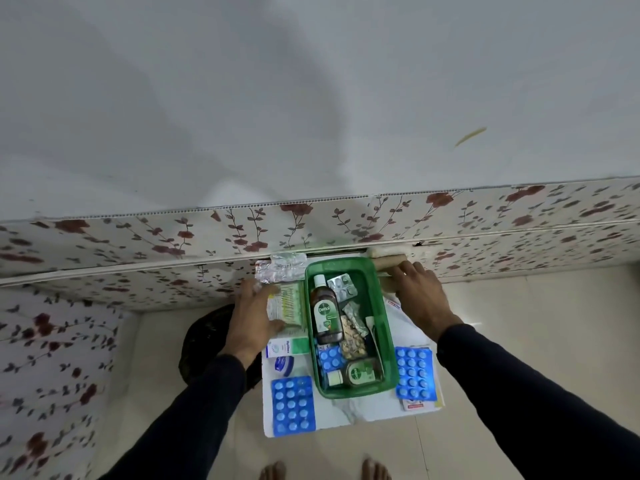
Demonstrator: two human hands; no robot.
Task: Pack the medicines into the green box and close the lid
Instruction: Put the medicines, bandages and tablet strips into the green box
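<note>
Both hands are reaching over a small white desk (346,415) that is carrying the medicines. Our left hand (252,317) is lying flat, fingers loosely spread, on a pale green medicine carton (289,304) just left of the green box (382,327); we cannot tell whether it is gripping the carton or only pressing on it. Our right hand (420,299) is curling its fingers over a beige roll (389,262) at the far right corner of the box; the grip itself is hidden from us.

The green box is standing open at the middle of the desk, its lid not in view. Inside it we are seeing a brown Dettol bottle (325,315) lying lengthwise, a silver blister strip (341,285) beside the bottle's neck, a strip of tan tablets (352,336), a small blue blister pack (330,358) and a round green-topped jar (358,373) at the near end.

Outside the box, a blue blister sheet (292,405) is lying at the near left, a second blue sheet (414,372) at the right, a silver foil strip (280,270) at the far left, and a white and green carton (287,347) with a blue-lidded tin (284,364) just beside it.
</note>
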